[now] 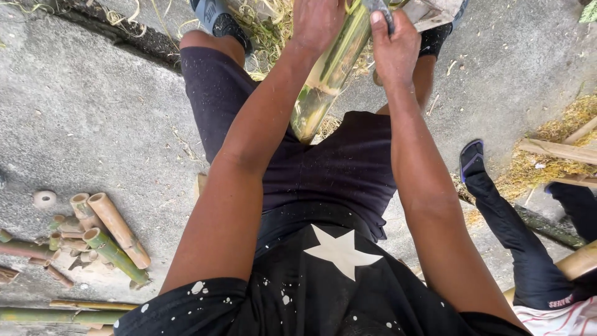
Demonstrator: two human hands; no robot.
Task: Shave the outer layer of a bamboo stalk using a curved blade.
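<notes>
A green bamboo section (328,71) slants from the top of the view down toward my lap, its cut end just above my dark shorts. My left hand (316,22) is closed around its upper part. My right hand (394,46) grips a dark tool handle (380,11) pressed against the bamboo's upper right side; the blade itself is hidden. Both forearms reach forward over my knees.
A heap of cut bamboo tubes (102,236) lies on the concrete at the left, with long poles (56,314) along the bottom edge. Another person's legs in dark trousers (516,230) stand at the right beside planks (559,149) and shavings.
</notes>
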